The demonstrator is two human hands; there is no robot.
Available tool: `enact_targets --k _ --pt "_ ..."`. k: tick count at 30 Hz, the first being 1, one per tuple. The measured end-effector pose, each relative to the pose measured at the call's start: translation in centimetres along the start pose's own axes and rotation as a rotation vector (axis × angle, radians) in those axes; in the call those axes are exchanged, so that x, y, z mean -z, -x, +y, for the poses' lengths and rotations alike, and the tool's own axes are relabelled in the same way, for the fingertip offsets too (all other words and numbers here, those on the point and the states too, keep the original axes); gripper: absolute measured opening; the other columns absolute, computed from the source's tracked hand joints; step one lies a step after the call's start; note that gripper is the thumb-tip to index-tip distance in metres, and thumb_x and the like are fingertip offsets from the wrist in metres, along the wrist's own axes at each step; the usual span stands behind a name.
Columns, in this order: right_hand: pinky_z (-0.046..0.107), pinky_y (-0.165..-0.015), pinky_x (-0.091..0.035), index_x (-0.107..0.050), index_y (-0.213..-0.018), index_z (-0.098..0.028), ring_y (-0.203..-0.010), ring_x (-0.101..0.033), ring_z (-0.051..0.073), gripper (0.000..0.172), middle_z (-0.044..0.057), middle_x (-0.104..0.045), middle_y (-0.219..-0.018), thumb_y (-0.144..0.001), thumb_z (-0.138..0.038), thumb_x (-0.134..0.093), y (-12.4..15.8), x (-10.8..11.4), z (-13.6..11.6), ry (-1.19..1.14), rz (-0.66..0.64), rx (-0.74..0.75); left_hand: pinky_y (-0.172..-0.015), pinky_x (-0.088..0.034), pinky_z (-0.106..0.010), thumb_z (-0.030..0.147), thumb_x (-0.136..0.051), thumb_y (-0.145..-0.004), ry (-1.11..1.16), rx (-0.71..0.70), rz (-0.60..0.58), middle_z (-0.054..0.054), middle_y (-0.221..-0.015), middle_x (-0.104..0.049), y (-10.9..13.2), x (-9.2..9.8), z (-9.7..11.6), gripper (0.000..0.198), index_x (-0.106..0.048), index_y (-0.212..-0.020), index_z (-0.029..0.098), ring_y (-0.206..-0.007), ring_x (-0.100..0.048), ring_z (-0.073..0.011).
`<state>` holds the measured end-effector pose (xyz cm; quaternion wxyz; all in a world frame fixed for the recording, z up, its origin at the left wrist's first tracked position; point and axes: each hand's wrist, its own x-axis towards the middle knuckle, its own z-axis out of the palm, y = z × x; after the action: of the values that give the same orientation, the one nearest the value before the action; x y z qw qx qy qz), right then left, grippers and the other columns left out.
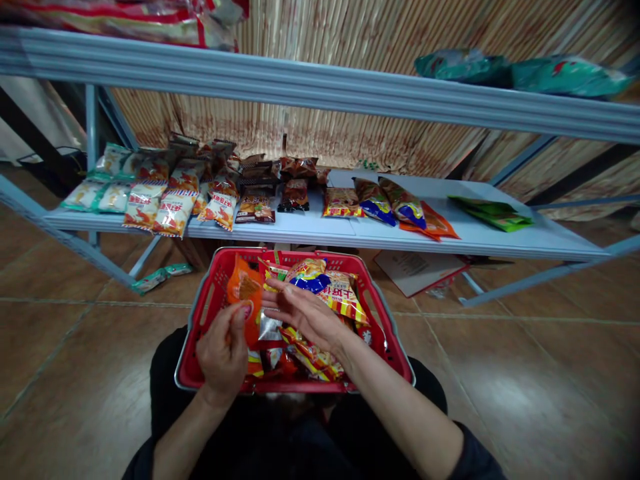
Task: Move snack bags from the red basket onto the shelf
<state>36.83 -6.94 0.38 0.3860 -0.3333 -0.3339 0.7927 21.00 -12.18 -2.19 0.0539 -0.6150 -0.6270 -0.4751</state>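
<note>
An orange snack bag (246, 283) stands upright over the left part of a red shopping basket (387, 347). My left hand (223, 350) pinches its lower edge between thumb and fingers. Fingers stretched out, my right hand (305, 313) reaches across the basket with its tips beside the orange bag; whether they touch it I cannot tell. Below and behind that hand lie several snack bags, among them a yellow and red bag (344, 298) and a yellow and blue bag (307, 273). The basket sits at my lap, between my knees.
In front runs a low shelf (320, 230) with rows of snack bags (173, 207), an orange bag (436, 223) and green bags (493, 212). An upper shelf bar (320, 90) crosses above. On the floor lie a small teal bag (160, 279) and a flat carton (413, 272).
</note>
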Motion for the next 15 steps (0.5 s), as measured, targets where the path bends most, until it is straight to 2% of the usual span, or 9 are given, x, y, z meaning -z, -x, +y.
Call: enact_targets --k 2,4,5,7,10,13,15 --pt "0.041 -0.094 -0.043 -0.061 -0.108 -0.017 -0.096 -0.063 0.019 0.045 0.009 -0.068 -0.102 -0.074 -0.046 -0.066 -0.2 0.3 0.0 0.055 -0.004 0.022 -0.057 -0.047 -0.021 0.032 -0.047 -0.088 -0.113 0.103 0.177 -0.004 -0.069 -0.069 -0.9 0.0 -1.7 0.024 -0.063 -0.084 0.015 -0.06 -0.063 -0.0128" --pt "0.041 -0.091 -0.045 -0.063 -0.104 -0.017 -0.091 -0.064 0.019 0.043 0.01 -0.068 -0.098 -0.075 -0.049 -0.063 0.0 1.5 0.3 0.194 0.064 0.066 -0.058 -0.046 -0.021 0.033 -0.046 -0.088 -0.167 0.107 0.22 -0.006 -0.07 -0.069 -1.4 -0.2 -3.7 0.028 -0.065 -0.084 0.013 -0.061 -0.063 -0.0136" --pt "0.04 -0.088 -0.046 -0.064 -0.101 -0.017 -0.09 -0.065 0.02 0.04 0.009 -0.069 -0.096 -0.075 -0.048 -0.062 0.2 2.5 0.5 0.315 0.107 0.095 -0.06 -0.046 -0.021 0.032 -0.045 -0.089 -0.185 0.073 0.173 -0.006 -0.073 -0.07 -1.5 -0.4 -4.6 0.028 -0.066 -0.086 0.013 -0.065 -0.064 -0.0141" --pt "0.037 -0.084 -0.047 -0.065 -0.098 -0.018 -0.089 -0.064 0.02 0.034 0.007 -0.069 -0.094 -0.078 -0.045 -0.06 1.1 4.4 1.0 0.652 0.176 0.151 -0.063 -0.045 -0.022 0.03 -0.043 -0.09 -0.24 0.008 -0.059 -0.007 -0.086 -0.071 -1.5 -0.9 -6.2 0.028 -0.067 -0.093 0.016 -0.074 -0.066 -0.0158" --pt "0.031 -0.074 -0.048 -0.067 -0.095 -0.02 -0.082 -0.064 0.018 0.024 0.003 -0.07 -0.088 -0.083 -0.037 -0.054 2.5 6.4 1.6 1.104 0.129 0.144 -0.06 -0.044 -0.026 0.028 -0.04 -0.09 -0.407 0.081 -0.416 -0.008 -0.095 -0.07 -1.4 -2.0 -7.3 0.029 -0.065 -0.101 0.019 -0.074 -0.066 -0.0195" --pt "0.028 -0.07 -0.048 -0.065 -0.1 -0.021 -0.078 -0.065 0.017 0.024 0.002 -0.071 -0.088 -0.087 -0.031 -0.048 3.1 5.9 2.2 1.315 0.008 0.175 -0.059 -0.043 -0.029 0.029 -0.035 -0.09 -0.544 0.27 -0.578 -0.011 -0.087 -0.07 -1.8 -3.2 -7.8 0.033 -0.063 -0.103 0.017 -0.071 -0.065 -0.0233" --pt "0.027 -0.076 -0.047 -0.064 -0.104 -0.02 -0.086 -0.064 0.016 0.025 0.004 -0.07 -0.096 -0.089 -0.028 -0.045 2.5 4.1 3.0 1.412 -0.054 0.301 -0.061 -0.044 -0.031 0.029 -0.034 -0.09 -0.555 0.355 -0.644 -0.012 -0.082 -0.069 -2.1 -3.9 -8.2 0.034 -0.062 -0.103 0.015 -0.073 -0.065 -0.025"
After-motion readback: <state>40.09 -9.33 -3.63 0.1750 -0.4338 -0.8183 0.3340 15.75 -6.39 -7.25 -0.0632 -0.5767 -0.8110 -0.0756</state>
